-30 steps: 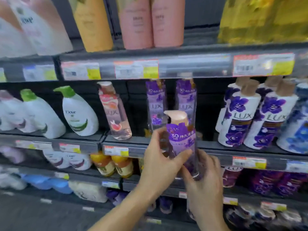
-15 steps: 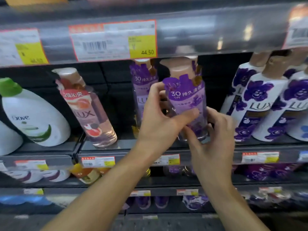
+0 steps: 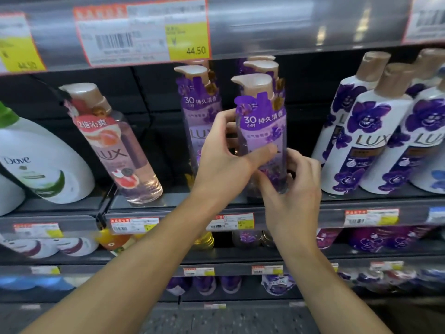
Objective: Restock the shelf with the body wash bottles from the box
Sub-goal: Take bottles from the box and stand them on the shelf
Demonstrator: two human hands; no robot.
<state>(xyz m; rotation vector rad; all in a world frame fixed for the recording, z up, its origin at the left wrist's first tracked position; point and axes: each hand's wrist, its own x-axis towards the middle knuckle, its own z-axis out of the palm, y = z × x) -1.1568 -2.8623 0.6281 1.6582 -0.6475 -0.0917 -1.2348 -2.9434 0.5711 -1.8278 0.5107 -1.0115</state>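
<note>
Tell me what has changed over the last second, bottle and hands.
The purple bottle, held low in front of the shelf edge a second ago, has been lifted up and in onto the shelf, ahead of matching ones. Left hand and right hand still grip it. The neighbouring bottles stayed put.

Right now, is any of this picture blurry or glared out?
Head view: the purple bottle in both hands is sharp; the price tag above is smeared and its shelf rail shows glare streaks; the lower shelves are blurred, and wide-angle distortion tilts the edge bottles.

LUX bottle (image 3: 262, 131), Dove bottle (image 3: 36, 165), 44.50 price tag (image 3: 144, 32).
</note>
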